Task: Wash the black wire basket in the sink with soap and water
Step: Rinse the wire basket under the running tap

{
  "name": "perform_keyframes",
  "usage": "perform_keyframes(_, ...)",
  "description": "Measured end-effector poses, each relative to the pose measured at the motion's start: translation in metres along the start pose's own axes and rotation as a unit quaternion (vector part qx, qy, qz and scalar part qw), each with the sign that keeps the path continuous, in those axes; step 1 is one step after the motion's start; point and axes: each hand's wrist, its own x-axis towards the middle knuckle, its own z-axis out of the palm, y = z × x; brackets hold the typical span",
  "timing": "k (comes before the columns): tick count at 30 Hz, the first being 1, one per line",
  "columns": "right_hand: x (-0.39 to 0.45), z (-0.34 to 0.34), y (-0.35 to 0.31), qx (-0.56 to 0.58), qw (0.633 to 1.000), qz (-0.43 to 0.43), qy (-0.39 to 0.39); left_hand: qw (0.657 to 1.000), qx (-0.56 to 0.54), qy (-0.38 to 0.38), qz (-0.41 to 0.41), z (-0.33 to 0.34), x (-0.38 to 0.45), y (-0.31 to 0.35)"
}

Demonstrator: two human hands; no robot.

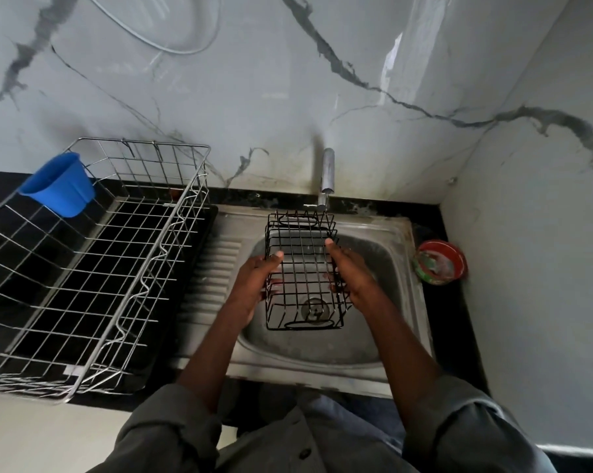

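Observation:
The black wire basket [303,268] hangs over the steel sink [383,356], just under the tap [326,179]. My left hand [254,285] grips its left side, thumb on top and fingers curled underneath. My right hand [351,273] grips its right side the same way. Through the wires I see the sink drain [312,309]. No running water is visible from the tap. A red soap dish [440,262] with a green scrubber sits on the counter to the right of the sink.
A large steel dish rack [93,268] fills the black counter on the left, with a blue plastic cup [57,184] hooked on its far corner. Marble walls stand close behind and to the right. The ridged drainboard [216,268] lies between rack and basin.

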Motion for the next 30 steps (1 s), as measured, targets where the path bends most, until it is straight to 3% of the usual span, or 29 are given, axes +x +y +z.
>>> perform_keyframes(14, 0.014, 0.016, -0.015, -0.028, 0.997, -0.051, -0.046, 0.998, -0.047, 0.041, 0.019, -0.009, -0.003, 0.008)
perform_keyframes(30, -0.013, -0.030, -0.010, 0.005, 0.995, -0.072, 0.069, 0.999, 0.005, -0.018, -0.040, 0.029, 0.007, 0.000)
